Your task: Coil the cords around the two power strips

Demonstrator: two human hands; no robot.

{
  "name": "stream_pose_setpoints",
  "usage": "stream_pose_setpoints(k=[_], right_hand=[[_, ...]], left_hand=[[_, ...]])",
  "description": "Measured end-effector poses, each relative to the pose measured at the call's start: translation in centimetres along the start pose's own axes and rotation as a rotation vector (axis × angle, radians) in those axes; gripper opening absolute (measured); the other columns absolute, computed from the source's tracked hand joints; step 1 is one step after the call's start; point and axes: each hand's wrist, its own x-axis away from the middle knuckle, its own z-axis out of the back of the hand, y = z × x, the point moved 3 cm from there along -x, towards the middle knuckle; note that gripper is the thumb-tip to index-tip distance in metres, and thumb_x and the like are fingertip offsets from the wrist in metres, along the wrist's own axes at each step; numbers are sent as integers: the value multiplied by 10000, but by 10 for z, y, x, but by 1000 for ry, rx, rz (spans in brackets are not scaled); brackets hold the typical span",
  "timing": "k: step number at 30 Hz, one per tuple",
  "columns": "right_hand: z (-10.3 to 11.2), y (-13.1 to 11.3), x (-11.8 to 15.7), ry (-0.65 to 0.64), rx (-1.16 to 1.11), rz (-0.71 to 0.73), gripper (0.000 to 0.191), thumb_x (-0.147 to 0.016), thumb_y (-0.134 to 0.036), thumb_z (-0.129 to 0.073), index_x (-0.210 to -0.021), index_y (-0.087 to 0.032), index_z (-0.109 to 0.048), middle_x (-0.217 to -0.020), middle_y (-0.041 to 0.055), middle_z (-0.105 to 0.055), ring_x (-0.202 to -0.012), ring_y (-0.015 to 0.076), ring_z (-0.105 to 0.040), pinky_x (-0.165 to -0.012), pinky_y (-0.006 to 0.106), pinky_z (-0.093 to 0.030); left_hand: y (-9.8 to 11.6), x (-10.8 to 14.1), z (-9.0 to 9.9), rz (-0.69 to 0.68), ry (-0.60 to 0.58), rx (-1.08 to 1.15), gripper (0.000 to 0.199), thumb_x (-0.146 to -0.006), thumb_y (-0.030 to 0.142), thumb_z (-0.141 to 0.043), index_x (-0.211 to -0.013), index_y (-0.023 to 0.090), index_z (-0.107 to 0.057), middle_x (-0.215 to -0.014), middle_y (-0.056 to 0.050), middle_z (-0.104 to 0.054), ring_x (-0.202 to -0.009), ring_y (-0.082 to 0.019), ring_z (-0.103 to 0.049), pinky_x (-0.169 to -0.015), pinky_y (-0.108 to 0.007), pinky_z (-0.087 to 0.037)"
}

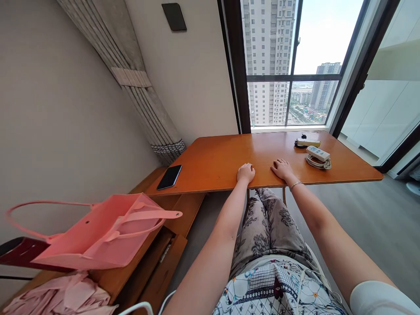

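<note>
My left hand (246,173) rests at the near edge of the orange-brown wooden table (223,157), its fingers curled into a loose fist with nothing showing in it. To its right, my right hand (282,169) lies palm down on the tabletop, fingers stretched out and apart, holding nothing. Closest to the right hand are a white power strip (317,153) with its coiled cable (318,162) and, behind it, a second, yellowish power strip (308,142) with a black plug. A black smartphone (169,177) lies flat near the table's left end.
On a lower wooden cabinet (193,208) at the left stands a pink tote bag (108,232), beside a dark red item (24,253) and crumpled pink cloth (62,295). A tied grey curtain (138,87) hangs behind. A window (288,78) is beyond the table.
</note>
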Motion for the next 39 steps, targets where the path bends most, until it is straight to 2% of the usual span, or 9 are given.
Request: stream_pose_setpoints(k=[30, 35, 39], right_hand=[[1, -2, 1, -5, 0, 1, 466, -987, -463, -434, -1330, -197, -604, -1512, 118, -498, -1427, 291, -387, -1193, 498, -254], [2, -2, 3, 18, -7, 27, 430, -981, -441, -462, -1280, -189, -642, -1471, 130, -538, -1388, 289, -442, -1170, 457, -300], [8, 0, 2, 70, -48, 54, 446, -980, -414, -470, -1330, -178, -615, -1474, 123, -539, -1365, 265, -474, -1161, 394, -324]], left_hand=[[2, 1, 2, 11, -8, -15, 329, -933, 230, -474, -1179, 178, -686, -1301, -122, -674, -1248, -240, -596, -1102, -356, -429], [3, 2, 4, 13, -5, -9, 323, -926, 229, -485, -1174, 186, -688, -1271, -121, -686, -1223, -248, -609, -1088, -369, -444], [4, 2, 5, 7, 1, -12, 318, -932, 231, -470, -1153, 180, -693, -1244, -124, -694, -1198, -251, -619, -1072, -368, -456]])
